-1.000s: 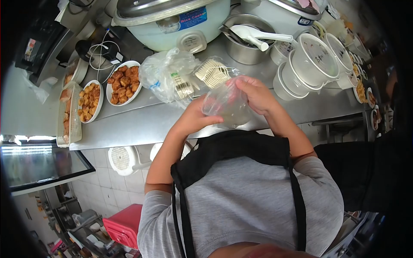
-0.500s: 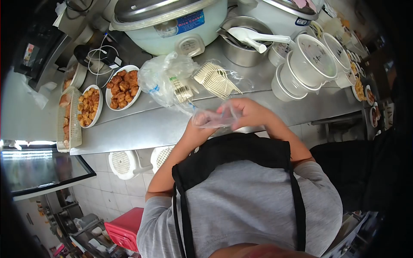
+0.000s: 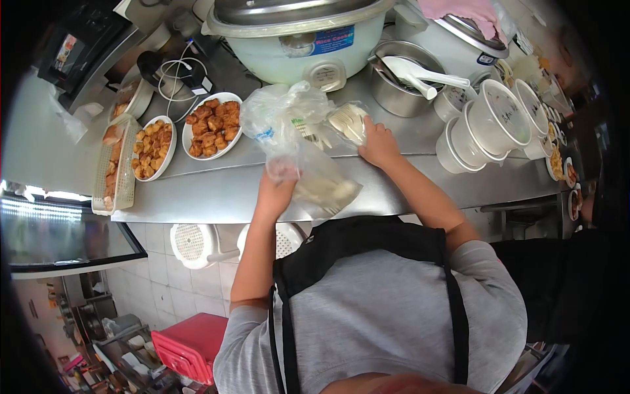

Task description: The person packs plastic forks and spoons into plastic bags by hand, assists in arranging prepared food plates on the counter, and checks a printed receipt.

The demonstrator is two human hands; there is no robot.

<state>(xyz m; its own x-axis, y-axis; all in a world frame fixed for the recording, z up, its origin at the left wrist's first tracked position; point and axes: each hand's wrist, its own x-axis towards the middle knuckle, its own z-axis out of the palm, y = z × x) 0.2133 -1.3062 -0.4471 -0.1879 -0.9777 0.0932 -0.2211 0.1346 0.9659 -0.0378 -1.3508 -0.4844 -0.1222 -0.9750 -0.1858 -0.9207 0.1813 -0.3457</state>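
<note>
A clear plastic bag [image 3: 328, 187] hangs from the fingers of my left hand [image 3: 281, 184], which are closed on it over the counter's front edge; something pale shows through its film. My right hand [image 3: 380, 143] has its fingers on a pack of pale disposable forks [image 3: 349, 123] in clear wrapping. Just left of that pack, a crumpled white plastic bag [image 3: 269, 118] lies on the steel counter, with more pale forks [image 3: 312, 133] at its mouth. My right fingertips are partly hidden by the wrapping.
Two bowls of fried food [image 3: 213, 128] [image 3: 153, 150] and a basket [image 3: 117, 164] stand left. Behind are a rice cooker [image 3: 302, 52] and a steel pot [image 3: 401, 95] with ladles. Stacked white tubs [image 3: 482, 128] stand right. White stools [image 3: 193, 244] are below the counter edge.
My hands have moved apart. The left has carried the clear bag left, where it now hangs down; the right has let go of that bag and reached forward to the fork pack.
</note>
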